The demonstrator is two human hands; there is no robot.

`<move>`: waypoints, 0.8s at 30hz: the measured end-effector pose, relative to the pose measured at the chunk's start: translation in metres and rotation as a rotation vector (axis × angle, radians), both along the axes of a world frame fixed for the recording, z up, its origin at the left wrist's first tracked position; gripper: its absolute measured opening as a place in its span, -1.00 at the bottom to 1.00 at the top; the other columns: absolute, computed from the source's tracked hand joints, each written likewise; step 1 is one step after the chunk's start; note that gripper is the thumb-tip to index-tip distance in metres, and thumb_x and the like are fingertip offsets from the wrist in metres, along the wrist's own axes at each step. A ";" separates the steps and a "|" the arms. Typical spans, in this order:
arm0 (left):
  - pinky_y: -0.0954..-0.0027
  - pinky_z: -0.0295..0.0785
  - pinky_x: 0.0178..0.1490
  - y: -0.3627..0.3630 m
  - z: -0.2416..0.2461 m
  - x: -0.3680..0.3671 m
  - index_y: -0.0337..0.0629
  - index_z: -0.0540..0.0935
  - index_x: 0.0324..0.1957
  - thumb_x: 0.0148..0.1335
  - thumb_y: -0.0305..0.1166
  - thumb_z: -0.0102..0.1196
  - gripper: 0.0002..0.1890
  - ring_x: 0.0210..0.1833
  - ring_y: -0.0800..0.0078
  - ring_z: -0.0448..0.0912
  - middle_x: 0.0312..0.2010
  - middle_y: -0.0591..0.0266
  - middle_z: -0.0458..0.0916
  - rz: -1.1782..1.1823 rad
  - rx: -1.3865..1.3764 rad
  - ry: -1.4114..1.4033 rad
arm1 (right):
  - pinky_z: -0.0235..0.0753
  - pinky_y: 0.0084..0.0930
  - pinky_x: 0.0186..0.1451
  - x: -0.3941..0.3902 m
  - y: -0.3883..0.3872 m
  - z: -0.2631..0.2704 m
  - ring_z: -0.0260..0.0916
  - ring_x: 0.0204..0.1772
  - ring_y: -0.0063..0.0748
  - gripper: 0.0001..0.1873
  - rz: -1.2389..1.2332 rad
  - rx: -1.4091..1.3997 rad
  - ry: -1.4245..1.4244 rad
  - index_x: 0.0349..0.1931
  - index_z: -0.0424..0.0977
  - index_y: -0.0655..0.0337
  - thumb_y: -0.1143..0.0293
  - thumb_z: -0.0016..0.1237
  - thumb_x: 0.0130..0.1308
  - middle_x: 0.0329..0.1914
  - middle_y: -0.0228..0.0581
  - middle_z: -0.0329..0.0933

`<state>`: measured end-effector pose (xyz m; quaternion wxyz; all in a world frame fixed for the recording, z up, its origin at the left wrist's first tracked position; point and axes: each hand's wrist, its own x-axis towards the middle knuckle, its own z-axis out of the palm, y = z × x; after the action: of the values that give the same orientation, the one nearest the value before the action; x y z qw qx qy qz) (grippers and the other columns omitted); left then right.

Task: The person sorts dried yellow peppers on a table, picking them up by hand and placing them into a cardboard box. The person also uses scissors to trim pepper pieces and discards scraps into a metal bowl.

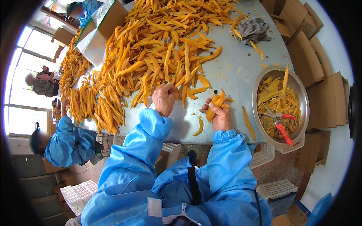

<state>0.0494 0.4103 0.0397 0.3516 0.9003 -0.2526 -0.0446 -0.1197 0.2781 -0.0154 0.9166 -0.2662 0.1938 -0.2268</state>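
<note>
In my right hand (221, 115) is a small bunch of dried orange strips (214, 111), held upright between thumb and fingers above the metal table (232, 73). My left hand (164, 99) is at the near edge of a large pile of similar strips (158, 50). Its fingers are curled against the pile, and whether they grip a strip is hidden. Between my hands and the table's near edge lies a short loose strip (200, 126). A longer strip (249, 123) rests right of my right hand.
A metal bowl (256, 113) at the right holds scraps and red-handled pruning shears (279, 120). Behind it lies a grey cloth (253, 30). Strips stand in aligned rows (84, 103) at the left, near a co-worker in blue (70, 144). Cardboard boxes (305, 59) line the right wall.
</note>
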 end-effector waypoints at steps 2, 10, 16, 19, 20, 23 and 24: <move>0.28 0.44 -0.30 -0.003 0.004 0.003 -0.23 0.68 -0.32 -0.05 -0.55 0.17 -0.82 -0.36 0.20 0.55 -0.40 0.11 0.55 -0.032 -0.095 -0.172 | 0.65 -0.14 -0.05 0.001 0.001 -0.001 0.49 -0.20 -0.35 -0.70 0.013 0.026 -0.031 0.04 0.42 0.23 0.53 0.03 0.30 -0.20 -0.25 0.46; 0.27 0.44 -0.33 -0.033 0.001 0.015 -0.37 0.60 -0.23 0.05 -0.31 0.37 -0.65 -0.44 0.26 0.57 -0.46 0.07 0.59 -0.178 0.085 0.109 | 0.56 -0.23 -0.17 0.006 0.009 -0.001 0.39 -0.30 -0.41 -0.74 0.079 -0.010 -0.042 -0.02 0.43 0.26 0.55 0.06 0.29 -0.28 -0.28 0.43; 0.54 0.34 -0.50 -0.001 -0.012 0.005 -0.35 0.64 -0.26 0.05 -0.47 0.37 -0.77 -0.57 0.53 0.51 -0.53 0.27 0.62 -0.136 -0.353 0.866 | 0.56 -0.25 -0.18 0.007 0.010 0.003 0.42 -0.29 -0.40 -0.78 0.058 -0.006 -0.028 -0.08 0.45 0.25 0.52 0.09 0.29 -0.28 -0.27 0.45; 0.54 0.37 -0.46 0.012 -0.011 -0.001 -0.35 0.64 -0.24 0.11 -0.47 0.31 -0.80 -0.54 0.52 0.52 -0.51 0.24 0.62 -0.039 -0.459 1.050 | 0.59 -0.26 -0.16 0.007 0.009 0.004 0.44 -0.27 -0.39 -0.80 0.077 -0.021 -0.037 -0.09 0.45 0.22 0.51 0.08 0.29 -0.27 -0.24 0.48; 0.54 0.39 -0.41 0.016 -0.010 -0.003 -0.34 0.64 -0.19 0.16 -0.49 0.26 -0.81 -0.50 0.51 0.53 -0.47 0.23 0.63 -0.032 -0.493 1.104 | 0.60 -0.26 -0.16 0.007 0.009 0.004 0.44 -0.27 -0.39 -0.80 0.086 -0.022 -0.033 -0.09 0.46 0.22 0.50 0.08 0.29 -0.27 -0.24 0.48; 0.53 0.39 -0.39 0.022 -0.012 -0.007 -0.35 0.63 -0.16 0.18 -0.48 0.25 -0.79 -0.48 0.50 0.53 -0.45 0.22 0.62 -0.014 -0.435 1.028 | 0.63 -0.27 -0.16 0.007 0.010 0.005 0.46 -0.27 -0.39 -0.80 0.108 -0.016 -0.041 -0.09 0.46 0.21 0.49 0.09 0.29 -0.27 -0.24 0.50; 0.50 0.41 -0.38 0.024 -0.014 -0.008 -0.35 0.62 -0.15 0.20 -0.49 0.23 -0.80 -0.48 0.49 0.52 -0.44 0.21 0.62 -0.024 -0.471 1.039 | 0.63 -0.28 -0.16 0.008 0.011 0.005 0.47 -0.26 -0.39 -0.80 0.116 -0.017 -0.049 -0.09 0.46 0.21 0.49 0.09 0.29 -0.27 -0.24 0.51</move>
<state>0.0411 0.4342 0.0260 0.6205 0.6544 -0.0599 -0.4280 -0.1117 0.2886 -0.0103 0.9303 -0.2792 0.1537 -0.1814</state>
